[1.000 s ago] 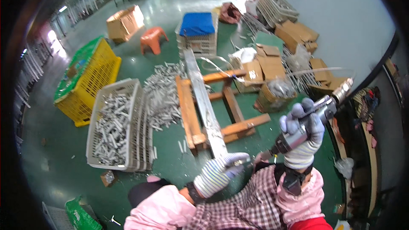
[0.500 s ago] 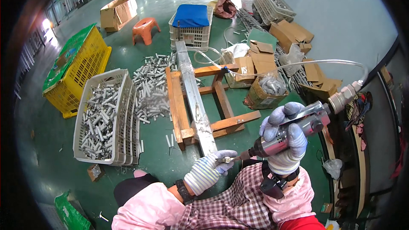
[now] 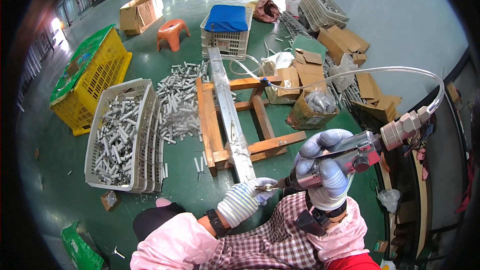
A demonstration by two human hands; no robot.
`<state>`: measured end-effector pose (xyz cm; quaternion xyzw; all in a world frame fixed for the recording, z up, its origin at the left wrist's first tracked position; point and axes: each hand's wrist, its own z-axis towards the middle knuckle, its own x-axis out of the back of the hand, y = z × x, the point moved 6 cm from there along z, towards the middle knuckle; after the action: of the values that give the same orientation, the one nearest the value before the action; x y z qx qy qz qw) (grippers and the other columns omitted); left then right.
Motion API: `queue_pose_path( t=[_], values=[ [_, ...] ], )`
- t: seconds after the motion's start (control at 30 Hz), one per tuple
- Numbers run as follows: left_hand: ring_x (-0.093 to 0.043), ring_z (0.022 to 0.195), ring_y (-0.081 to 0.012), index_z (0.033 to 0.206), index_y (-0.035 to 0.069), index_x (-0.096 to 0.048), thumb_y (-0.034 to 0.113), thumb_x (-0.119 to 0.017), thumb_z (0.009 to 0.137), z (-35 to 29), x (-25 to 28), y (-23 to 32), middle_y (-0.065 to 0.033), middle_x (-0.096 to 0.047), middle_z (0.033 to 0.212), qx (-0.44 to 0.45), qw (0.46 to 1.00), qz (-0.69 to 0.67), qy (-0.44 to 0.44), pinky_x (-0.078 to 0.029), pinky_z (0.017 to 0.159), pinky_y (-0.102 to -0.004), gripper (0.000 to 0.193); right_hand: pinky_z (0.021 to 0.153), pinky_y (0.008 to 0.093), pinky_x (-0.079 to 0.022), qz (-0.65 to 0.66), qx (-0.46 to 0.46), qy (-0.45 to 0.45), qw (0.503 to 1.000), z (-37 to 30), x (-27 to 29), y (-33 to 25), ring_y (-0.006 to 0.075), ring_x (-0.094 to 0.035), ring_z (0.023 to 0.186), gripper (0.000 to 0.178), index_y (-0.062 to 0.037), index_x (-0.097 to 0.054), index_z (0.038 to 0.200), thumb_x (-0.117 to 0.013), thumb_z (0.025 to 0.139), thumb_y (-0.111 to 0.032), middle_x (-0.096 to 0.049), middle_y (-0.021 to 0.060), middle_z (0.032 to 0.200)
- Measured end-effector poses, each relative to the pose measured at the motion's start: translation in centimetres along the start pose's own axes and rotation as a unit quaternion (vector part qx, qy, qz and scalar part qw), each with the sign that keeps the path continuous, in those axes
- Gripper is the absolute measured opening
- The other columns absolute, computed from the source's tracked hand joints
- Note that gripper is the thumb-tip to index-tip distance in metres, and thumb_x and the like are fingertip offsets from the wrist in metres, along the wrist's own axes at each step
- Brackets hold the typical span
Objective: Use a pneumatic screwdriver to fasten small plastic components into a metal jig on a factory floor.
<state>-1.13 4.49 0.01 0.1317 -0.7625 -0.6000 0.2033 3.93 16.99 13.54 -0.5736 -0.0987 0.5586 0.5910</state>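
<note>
My left hand [image 3: 241, 202], in a striped knit glove, has its fingers closed on a small metal fitting [image 3: 266, 187] at the near end of a long metal bar [image 3: 229, 115]. My gloved right hand [image 3: 326, 172] is wrapped round a silver and dark air drill [image 3: 352, 151]. The drill lies slantwise, its chuck [image 3: 291, 181] toward my left hand and its bit at the fitting. Whether the bit sits inside the fitting I cannot tell. A clear air hose [image 3: 395, 69] runs from the drill's back end. The bar rests across a wooden frame [image 3: 262, 120].
Left of the frame, a grey crate [image 3: 156, 157] holds many metal tubes, with a loose pile [image 3: 180, 100] beside it. Behind stand a yellow crate [image 3: 102, 90], an orange stool [image 3: 172, 35] and a crate with a blue cover [image 3: 227, 18]. Cardboard boxes [image 3: 312, 112] stand at right.
My right hand and the air drill have shifted slightly left, and the drill's back end has dropped a little. The left hand stays on the fitting.
</note>
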Motion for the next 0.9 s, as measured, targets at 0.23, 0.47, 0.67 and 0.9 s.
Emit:
queue_pose_path(
  t=[0.23, 0.47, 0.67, 0.9],
  values=[
    [-0.062, 0.064, -0.0150, 0.113, 0.008, -0.061, 0.023, -0.059, 0.089, 0.1, -0.1, -0.8, -0.0076, -0.066, 0.078, -0.013, 1.000, 0.026, 0.007, -0.049, 0.062, -0.0274, 0.029, 0.056, 0.0310, -0.053, -0.041, -0.019, 0.002, 0.999, -0.4, -0.7, 0.5, 0.0196, -0.062, 0.064, 0.049, -0.0053, -0.052, 0.109, -0.081, 0.070, -0.016, -0.062, 0.0150, 0.089],
    [-0.065, 0.067, -0.0242, 0.107, 0.013, -0.063, 0.025, -0.060, 0.086, 0.2, 0.1, -0.1, -0.0089, -0.067, 0.082, -0.087, 0.968, 0.232, 0.032, -0.050, 0.061, -0.0326, 0.025, 0.078, 0.0295, -0.053, -0.113, -0.065, -0.105, 0.986, -0.3, -2.7, 0.4, 0.0155, -0.063, 0.088, 0.038, -0.0009, -0.049, 0.108, -0.065, 0.074, 0.004, -0.063, 0.0106, 0.096],
    [-0.065, 0.073, -0.0279, 0.104, 0.013, -0.064, 0.027, -0.061, 0.085, 0.0, 0.5, 0.5, -0.0101, -0.067, 0.085, -0.123, 0.958, 0.250, 0.064, -0.051, 0.062, -0.0348, 0.023, 0.077, 0.0283, -0.052, -0.123, -0.073, -0.098, 0.985, -0.3, -2.7, 0.6, 0.0151, -0.063, 0.086, 0.035, -0.0014, -0.049, 0.105, -0.066, 0.075, 0.002, -0.064, 0.0092, 0.093],
    [-0.065, 0.074, -0.0283, 0.103, 0.013, -0.064, 0.030, -0.062, 0.084, -0.1, 0.4, 0.6, -0.0104, -0.067, 0.085, -0.138, 0.957, 0.243, 0.079, -0.051, 0.063, -0.0358, 0.025, 0.076, 0.0284, -0.052, -0.109, -0.072, -0.123, 0.984, -0.6, -2.8, 0.7, 0.0144, -0.062, 0.086, 0.035, -0.0026, -0.048, 0.107, -0.064, 0.076, 0.005, -0.062, 0.0085, 0.093]
  ],
)
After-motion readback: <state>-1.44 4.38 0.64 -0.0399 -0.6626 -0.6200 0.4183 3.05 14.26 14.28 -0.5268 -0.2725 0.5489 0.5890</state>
